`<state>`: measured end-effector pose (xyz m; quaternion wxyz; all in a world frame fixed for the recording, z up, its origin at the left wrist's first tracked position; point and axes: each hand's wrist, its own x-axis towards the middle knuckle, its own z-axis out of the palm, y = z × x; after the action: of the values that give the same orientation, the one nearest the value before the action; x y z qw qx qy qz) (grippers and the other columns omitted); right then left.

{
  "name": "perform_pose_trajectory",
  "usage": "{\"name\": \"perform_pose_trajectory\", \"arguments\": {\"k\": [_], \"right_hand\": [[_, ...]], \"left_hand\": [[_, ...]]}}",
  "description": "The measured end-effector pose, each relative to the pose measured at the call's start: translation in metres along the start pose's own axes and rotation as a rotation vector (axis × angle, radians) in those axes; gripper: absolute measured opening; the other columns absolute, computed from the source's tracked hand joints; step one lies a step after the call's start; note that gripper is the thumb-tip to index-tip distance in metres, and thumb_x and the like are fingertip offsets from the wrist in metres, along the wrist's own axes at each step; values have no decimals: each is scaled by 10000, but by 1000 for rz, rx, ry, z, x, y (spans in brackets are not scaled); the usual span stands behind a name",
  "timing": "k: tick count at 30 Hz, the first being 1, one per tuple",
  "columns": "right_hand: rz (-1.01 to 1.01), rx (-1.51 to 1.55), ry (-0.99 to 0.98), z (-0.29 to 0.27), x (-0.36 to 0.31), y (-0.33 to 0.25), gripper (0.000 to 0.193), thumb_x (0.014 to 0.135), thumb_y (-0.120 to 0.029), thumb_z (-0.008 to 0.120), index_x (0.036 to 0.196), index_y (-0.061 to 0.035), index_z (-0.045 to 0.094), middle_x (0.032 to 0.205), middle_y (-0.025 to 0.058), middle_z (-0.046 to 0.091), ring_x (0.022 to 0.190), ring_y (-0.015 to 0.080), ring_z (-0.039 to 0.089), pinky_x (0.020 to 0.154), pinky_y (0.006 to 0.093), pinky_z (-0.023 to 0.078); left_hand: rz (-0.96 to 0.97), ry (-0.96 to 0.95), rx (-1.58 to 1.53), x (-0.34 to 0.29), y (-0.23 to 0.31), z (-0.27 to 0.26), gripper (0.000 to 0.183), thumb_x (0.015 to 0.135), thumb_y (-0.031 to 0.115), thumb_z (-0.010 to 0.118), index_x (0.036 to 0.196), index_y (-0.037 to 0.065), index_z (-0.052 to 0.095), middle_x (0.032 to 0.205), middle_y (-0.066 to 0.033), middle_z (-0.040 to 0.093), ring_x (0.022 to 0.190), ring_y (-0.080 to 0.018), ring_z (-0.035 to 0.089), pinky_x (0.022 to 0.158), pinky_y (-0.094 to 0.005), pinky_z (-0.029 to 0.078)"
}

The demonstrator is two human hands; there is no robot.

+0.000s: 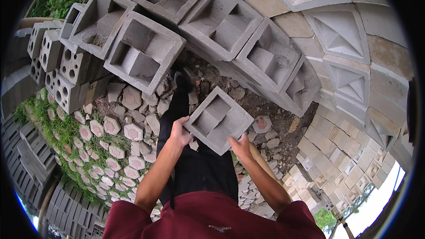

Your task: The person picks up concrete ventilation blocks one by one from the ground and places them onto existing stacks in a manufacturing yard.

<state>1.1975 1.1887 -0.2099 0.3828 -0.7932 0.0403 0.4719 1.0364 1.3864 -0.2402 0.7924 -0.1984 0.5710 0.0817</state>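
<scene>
Between my two hands I carry a square grey concrete block with a raised rim and recessed pockets, tilted in front of my thighs. My left hand grips its left corner, the thumb along the near side. On the lower right edge, my right hand is closed with the thumb over the rim; the other fingers are mostly hidden beneath. Ahead stands a stack of matching blocks, the nearest being a grey block at its end. To its right, another block tops a long row.
Perforated blocks are piled at left. Hexagonal pavers and rubble lie in grass around my feet. Pale blocks with pyramid-shaped faces form a wall at right. Grey slabs are stacked at lower left.
</scene>
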Motion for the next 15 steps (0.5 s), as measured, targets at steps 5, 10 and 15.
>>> {"name": "perform_pose_trajectory", "arguments": {"k": [5, 10, 15], "right_hand": [[-1, 51, -5, 26, 62, 81, 433, 731, -122, 676, 1061, 85, 488, 1001, 173, 617, 866, 215, 615, 741, 349, 525], [138, 40, -101, 56, 115, 136, 438, 766, -52, 649, 1146, 22, 445, 1010, 145, 592, 811, 245, 650, 630, 451, 598], [135, -82, -105, 74, 184, 199, 450, 753, -98, 668, 1137, 45, 482, 1018, 175, 614, 879, 262, 643, 694, 425, 564]], "left_hand": [[302, 248, 25, 76, -26, -44, 649, 890, 492, 474, 1346, 34, 414, 1384, -134, 419, 1302, -288, 345, 1116, -483, 167], [277, 216, 2, 165, -11, -106, 577, 903, 507, 422, 1253, 60, 523, 1265, -141, 521, 1195, -332, 446, 1067, -549, 245], [88, 258, 306, 224, 25, -125, 514, 912, 439, 417, 1224, 49, 539, 1197, -144, 567, 1151, -322, 488, 1032, -522, 309]]}}
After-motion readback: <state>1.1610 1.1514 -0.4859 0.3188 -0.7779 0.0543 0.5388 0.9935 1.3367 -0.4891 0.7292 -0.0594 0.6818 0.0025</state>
